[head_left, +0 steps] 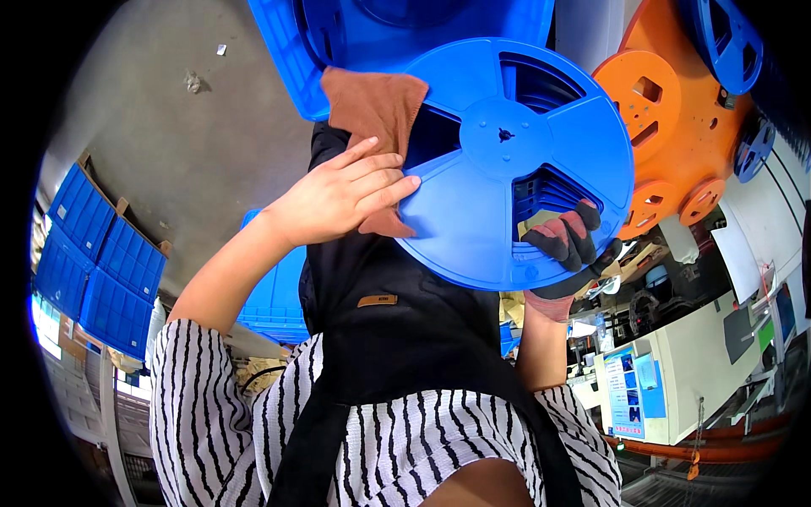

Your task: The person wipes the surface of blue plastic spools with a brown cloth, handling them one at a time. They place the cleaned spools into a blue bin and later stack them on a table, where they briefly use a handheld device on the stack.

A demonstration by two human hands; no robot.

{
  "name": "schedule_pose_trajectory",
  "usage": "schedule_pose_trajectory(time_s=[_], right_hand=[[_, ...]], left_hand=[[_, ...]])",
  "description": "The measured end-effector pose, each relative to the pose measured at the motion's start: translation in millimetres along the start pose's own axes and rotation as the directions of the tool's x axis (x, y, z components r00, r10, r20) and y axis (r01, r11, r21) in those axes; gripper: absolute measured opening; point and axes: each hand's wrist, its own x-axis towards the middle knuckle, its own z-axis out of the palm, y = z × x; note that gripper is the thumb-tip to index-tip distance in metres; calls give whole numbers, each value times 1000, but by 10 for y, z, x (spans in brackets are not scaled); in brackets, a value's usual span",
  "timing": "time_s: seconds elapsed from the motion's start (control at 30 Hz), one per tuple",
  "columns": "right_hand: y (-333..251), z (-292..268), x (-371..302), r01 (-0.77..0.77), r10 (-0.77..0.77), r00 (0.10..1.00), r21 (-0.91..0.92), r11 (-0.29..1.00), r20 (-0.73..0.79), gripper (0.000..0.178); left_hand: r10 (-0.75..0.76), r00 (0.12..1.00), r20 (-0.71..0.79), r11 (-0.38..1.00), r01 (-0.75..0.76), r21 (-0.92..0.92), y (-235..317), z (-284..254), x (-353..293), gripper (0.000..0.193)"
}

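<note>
A large blue plastic reel [507, 152] with open windows is held up in front of my black apron. My right hand [568, 245], in a dark grey and reddish glove, is closed on its lower right part, with the fingers curled into a window. A brown cloth [380, 106] lies against the reel's left edge. My bare left hand [346, 188] holds this cloth, with long, fairly straight fingers over it and their tips at the reel's face. The left thumb is hidden. Several flange layers show through the reel's windows.
Beyond the reel stands a blue bin [291, 68] with a dark round item inside. Orange machinery [667, 110] with round discs rises at the right, near more blue reels [731, 42]. Stacked blue crates [101, 253] stand far left; a pale cabinet [688, 372] is lower right.
</note>
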Motion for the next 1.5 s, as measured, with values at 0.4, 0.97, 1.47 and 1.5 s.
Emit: schedule_pose_trajectory(time_s=[0.4, 0.97, 1.47, 1.5], right_hand=[[143, -2, -94, -74, 59, 997, -307, 949, -57, 43], [341, 61, -225, -114, 48, 987, -449, 886, -156, 41], [393, -32, -213, -105, 14, 983, -503, 858, -181, 42], [391, -38, -217, -105, 13, 984, -519, 848, -177, 41]], left_hand=[[-844, 520, -129, 214, 107, -971, -158, -186, -658, 58], [-841, 541, 20, -277, -398, -875, -756, 111, -719, 77], [-875, 285, -391, 481, 599, -640, -2247, 832, 850, 26], [-829, 242, -505, 515, 684, -517, -2316, 914, 1020, 26]])
